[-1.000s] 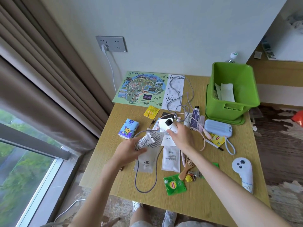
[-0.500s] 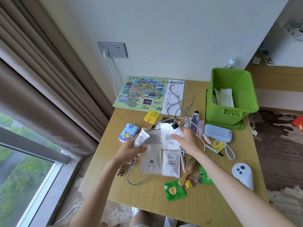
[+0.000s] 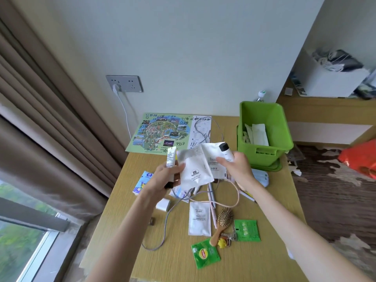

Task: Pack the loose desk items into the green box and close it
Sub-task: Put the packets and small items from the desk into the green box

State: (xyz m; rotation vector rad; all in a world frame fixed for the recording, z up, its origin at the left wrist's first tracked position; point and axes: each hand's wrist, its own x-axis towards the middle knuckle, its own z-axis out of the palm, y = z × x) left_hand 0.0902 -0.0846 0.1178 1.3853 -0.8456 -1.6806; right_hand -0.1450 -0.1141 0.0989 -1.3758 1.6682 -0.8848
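The green box (image 3: 264,151) stands open at the desk's far right with white packets inside. My left hand (image 3: 162,178) is raised above the desk, gripping a small white tube (image 3: 171,157) and a white sachet (image 3: 193,169). My right hand (image 3: 236,167), just left of the box, holds a white bottle with a black cap (image 3: 225,151) together with another white sachet (image 3: 211,157). On the desk lie a white packet (image 3: 199,218), a wooden hairbrush (image 3: 221,222), two green tea sachets (image 3: 205,254), a tissue pack (image 3: 142,182), a white charger (image 3: 163,204) and cables (image 3: 166,222).
A folded park map (image 3: 160,133) lies at the desk's back edge under a wall socket (image 3: 124,84) with a plug in it. Curtains (image 3: 46,127) hang at the left by a window. A light-blue case (image 3: 260,177) sits behind my right wrist. Patterned carpet lies to the right.
Both hands have lifted off the desk with their items, the left now also holding a sachet. The right hand has moved toward the green box. The view has tilted up.
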